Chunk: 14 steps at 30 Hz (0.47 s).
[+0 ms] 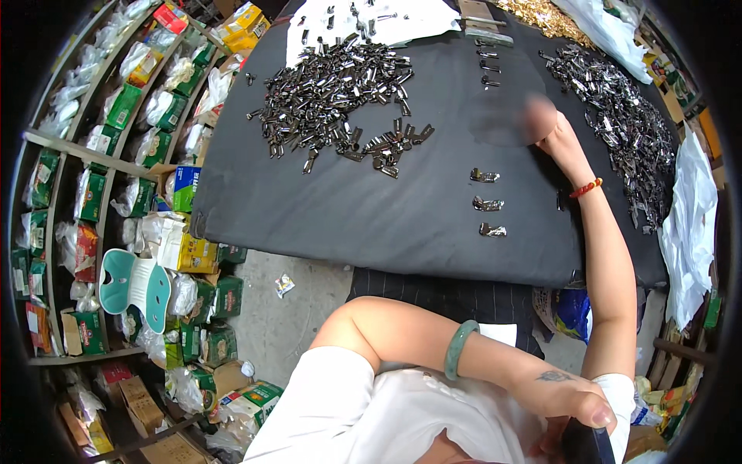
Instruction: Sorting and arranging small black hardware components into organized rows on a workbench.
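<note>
My right hand (555, 133) reaches over the black-covered table (363, 220), between a column of small shiny dark metal pieces (487, 205) and a long heap of similar dark pieces (618, 124). A blur covers its fingers, so I cannot tell their pose or whether they hold anything. My left arm crosses my body to the lower right. There my left hand (576, 402) is closed around a dark, flat-edged object (591, 442), mostly cut off by the picture's edge. A larger heap of dark metal pieces (336, 89) lies on the table's left half.
White paper (421, 19) with a few pieces lies at the far edge, near gold-coloured pieces (545, 17). Shelves of boxes and plastic bags (116, 185) stand at left. A teal-and-white plastic item (135, 288) leans there. White plastic (690, 232) hangs at the table's right edge.
</note>
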{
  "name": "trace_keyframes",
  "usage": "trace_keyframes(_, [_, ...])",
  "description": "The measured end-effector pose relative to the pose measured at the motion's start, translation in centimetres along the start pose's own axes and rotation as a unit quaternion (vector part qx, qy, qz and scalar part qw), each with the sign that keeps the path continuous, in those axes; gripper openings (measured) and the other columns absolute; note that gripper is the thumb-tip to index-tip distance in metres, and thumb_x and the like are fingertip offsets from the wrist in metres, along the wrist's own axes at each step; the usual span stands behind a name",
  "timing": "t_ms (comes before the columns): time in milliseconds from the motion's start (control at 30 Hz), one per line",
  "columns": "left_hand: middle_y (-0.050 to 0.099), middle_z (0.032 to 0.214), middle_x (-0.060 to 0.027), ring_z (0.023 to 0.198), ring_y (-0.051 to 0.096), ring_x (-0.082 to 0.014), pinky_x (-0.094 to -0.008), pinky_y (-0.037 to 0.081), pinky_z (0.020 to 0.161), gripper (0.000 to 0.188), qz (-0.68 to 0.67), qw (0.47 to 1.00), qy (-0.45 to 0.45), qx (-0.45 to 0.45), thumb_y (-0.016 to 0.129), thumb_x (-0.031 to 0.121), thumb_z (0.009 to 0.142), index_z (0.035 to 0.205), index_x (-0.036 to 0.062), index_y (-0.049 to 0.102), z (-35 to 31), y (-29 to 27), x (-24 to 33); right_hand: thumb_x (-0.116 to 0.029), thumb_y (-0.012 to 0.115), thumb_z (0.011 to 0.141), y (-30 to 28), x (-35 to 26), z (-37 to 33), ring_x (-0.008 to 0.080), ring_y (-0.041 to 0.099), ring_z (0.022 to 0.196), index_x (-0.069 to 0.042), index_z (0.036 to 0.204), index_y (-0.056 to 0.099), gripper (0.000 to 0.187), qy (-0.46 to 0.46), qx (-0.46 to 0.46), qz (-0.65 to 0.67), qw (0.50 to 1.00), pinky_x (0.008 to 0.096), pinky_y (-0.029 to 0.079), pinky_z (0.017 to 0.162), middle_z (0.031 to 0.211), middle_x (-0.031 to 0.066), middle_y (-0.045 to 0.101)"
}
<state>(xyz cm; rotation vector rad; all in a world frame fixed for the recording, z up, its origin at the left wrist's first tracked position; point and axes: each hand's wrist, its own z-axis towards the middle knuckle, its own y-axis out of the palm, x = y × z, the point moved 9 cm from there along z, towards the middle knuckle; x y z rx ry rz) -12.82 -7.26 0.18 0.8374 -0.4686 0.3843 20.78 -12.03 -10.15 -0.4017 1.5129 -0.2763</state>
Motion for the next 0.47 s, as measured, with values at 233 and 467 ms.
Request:
trace_keyframes(233, [0.057,0.095,-0.0133,0.079,0.05,-0.0198,-0.0278,0.039,0.075,0.041,0.035,0.999,-0.03,-0.005,0.034,0.029,0.09,0.102,-0.0038,0.055,1.6,0.4,0.0,-0.047,0.035,0.094,-0.9,-0.5,-0.5,0.0181,0.053,0.054,-0.007,0.083,0.056,0.047,-0.036,0.01,-0.19,0.981,0.0291,0.04,0.053,0.059,0.0068,0.054])
trace_keyframes(467, [0.052,0.07,-0.0041,0.072,0.049,-0.0142,-0.0274,0.036,0.08,0.043,0.102,0.992,-0.049,0.055,0.032,0.042,0.088,0.074,0.0067,0.05,1.5,-0.1,2.9,-0.05,0.036,0.092,-0.7,-2.4,-1.1,0.0264,0.065,0.071,-0.006,0.083,0.056,0.049,-0.028,-0.027,-0.454,0.89,0.0362,0.047,0.063,0.072,0.0143,0.064])
